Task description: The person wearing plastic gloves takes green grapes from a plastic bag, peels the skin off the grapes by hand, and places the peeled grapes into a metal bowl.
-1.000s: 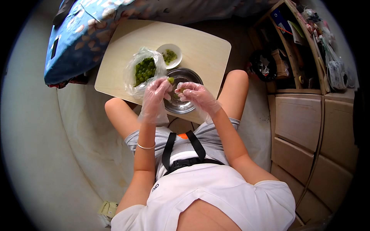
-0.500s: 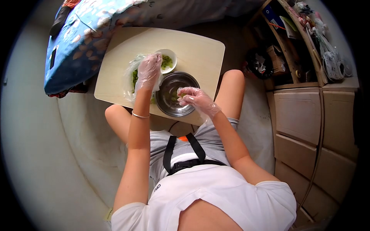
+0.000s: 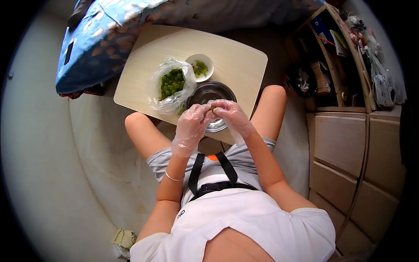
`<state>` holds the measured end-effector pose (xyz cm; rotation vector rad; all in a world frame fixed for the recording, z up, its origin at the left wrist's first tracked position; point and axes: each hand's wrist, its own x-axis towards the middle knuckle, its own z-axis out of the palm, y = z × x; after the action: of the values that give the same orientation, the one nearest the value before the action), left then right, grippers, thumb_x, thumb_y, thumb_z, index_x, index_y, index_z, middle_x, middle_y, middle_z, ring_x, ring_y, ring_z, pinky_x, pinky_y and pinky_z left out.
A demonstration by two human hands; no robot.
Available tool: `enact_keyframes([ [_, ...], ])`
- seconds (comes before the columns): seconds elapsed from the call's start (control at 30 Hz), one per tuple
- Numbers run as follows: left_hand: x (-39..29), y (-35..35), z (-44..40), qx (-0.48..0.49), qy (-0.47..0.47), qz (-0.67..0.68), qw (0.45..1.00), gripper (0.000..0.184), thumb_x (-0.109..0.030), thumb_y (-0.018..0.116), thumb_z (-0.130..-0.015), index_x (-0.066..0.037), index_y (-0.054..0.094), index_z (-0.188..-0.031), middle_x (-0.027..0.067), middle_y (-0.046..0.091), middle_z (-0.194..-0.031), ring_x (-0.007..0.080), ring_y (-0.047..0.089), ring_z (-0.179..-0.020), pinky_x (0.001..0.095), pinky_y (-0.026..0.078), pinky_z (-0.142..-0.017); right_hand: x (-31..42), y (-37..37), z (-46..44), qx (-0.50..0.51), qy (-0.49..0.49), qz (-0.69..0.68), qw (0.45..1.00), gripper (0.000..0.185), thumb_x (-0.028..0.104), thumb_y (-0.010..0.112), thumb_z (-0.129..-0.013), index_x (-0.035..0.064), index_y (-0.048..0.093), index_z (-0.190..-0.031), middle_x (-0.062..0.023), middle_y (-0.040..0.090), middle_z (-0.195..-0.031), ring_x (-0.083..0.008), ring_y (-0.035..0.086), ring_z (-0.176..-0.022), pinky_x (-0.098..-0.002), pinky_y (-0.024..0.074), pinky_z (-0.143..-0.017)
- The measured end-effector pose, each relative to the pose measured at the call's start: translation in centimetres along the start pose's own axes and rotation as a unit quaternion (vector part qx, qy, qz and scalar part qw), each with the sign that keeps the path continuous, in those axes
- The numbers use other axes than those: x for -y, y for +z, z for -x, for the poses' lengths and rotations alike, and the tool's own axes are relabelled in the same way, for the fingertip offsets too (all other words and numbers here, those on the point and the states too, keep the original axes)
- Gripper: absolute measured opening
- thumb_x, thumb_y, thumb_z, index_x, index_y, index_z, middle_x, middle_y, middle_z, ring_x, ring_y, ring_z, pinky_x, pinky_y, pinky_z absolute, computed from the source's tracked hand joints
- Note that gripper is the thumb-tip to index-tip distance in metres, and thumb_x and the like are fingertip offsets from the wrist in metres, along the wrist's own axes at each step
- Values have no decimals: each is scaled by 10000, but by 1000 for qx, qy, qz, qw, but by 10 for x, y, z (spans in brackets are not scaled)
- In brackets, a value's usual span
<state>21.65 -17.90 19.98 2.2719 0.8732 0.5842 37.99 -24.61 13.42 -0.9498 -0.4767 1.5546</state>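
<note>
My left hand (image 3: 192, 123) and my right hand (image 3: 231, 115), both in clear plastic gloves, meet over the near part of a steel bowl (image 3: 212, 90). Fingers of both hands are pinched around a small green grape (image 3: 213, 108), mostly covered by the fingertips. Left of the bowl, an open plastic bag (image 3: 188, 83) holds many green grapes (image 3: 172, 83). Behind the steel bowl stands a white bowl (image 3: 209, 64) with green scraps (image 3: 200, 68) in it. The inside of the steel bowl is partly hidden by my hands.
The low table (image 3: 144, 52) stands between my knees. Behind it on the left is a bed with a blue floral cover (image 3: 104, 39). On the right are a wooden shelf (image 3: 331, 65), a black-lined bin (image 3: 301, 81) and drawers (image 3: 339, 142). A pale packet (image 3: 124, 238) lies at lower left.
My left hand went to the white bowl, leaving the grape it held out of sight, then came back toward me and met my right hand over the steel bowl.
</note>
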Motion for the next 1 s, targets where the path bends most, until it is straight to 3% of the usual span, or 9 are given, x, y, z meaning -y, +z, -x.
enact_keyframes([
  [0.2, -2, 4, 4, -9, -2, -48, 999, 175, -147, 664, -874, -36, 651, -1010, 135, 637, -891, 324, 630, -811, 397, 505, -721, -6, 2, -2, -16, -14, 35, 999, 246, 32, 570, -910, -74, 601, -1130, -100, 681, -968, -150, 673, -849, -274, 558, -794],
  [0.3, -2, 6, 4, -14, 4, -57, 998, 177, -151, 662, -877, -29, 650, -1004, 134, 627, -874, 326, 625, -797, 402, 503, -715, 1, 4, -1, -12, -10, 104, 994, 234, 41, 588, -906, -49, 601, -1122, -81, 661, -986, -138, 649, -873, -277, 546, -810],
  [0.63, 1, 9, 7, -29, -9, -41, 999, 148, -113, 658, -877, -19, 657, -991, 147, 628, -870, 336, 620, -790, 397, 504, -704, 1, 6, -5, -25, 4, 131, 991, 194, 17, 592, -897, -47, 619, -1078, -72, 666, -932, -120, 647, -835, -251, 551, -784],
  [0.8, 8, 12, 4, -30, -17, 92, 995, 183, -62, 636, -884, -8, 666, -1056, 160, 640, -891, 316, 631, -782, 365, 502, -704, 3, 5, -6, -22, -16, 139, 990, 247, -13, 577, -887, -31, 585, -1133, -75, 643, -1033, -130, 645, -911, -267, 555, -825],
  [0.93, 7, 12, 4, -26, -21, 83, 996, 203, -61, 643, -883, -9, 666, -1078, 151, 640, -887, 298, 636, -783, 355, 501, -703, 3, 5, -6, 0, 14, 159, 987, 276, -18, 577, -878, -17, 576, -1154, -59, 626, -1085, -123, 623, -965, -272, 541, -848],
  [1.0, 6, 11, 4, 6, -36, 80, 996, 214, -67, 652, -878, -20, 667, -1086, 142, 640, -890, 293, 633, -777, 352, 501, -699, 6, 7, -3, 41, -16, 173, 984, 335, -2, 578, -882, -18, 557, -1216, -53, 615, -1140, -123, 584, -1049, -280, 493, -925],
])
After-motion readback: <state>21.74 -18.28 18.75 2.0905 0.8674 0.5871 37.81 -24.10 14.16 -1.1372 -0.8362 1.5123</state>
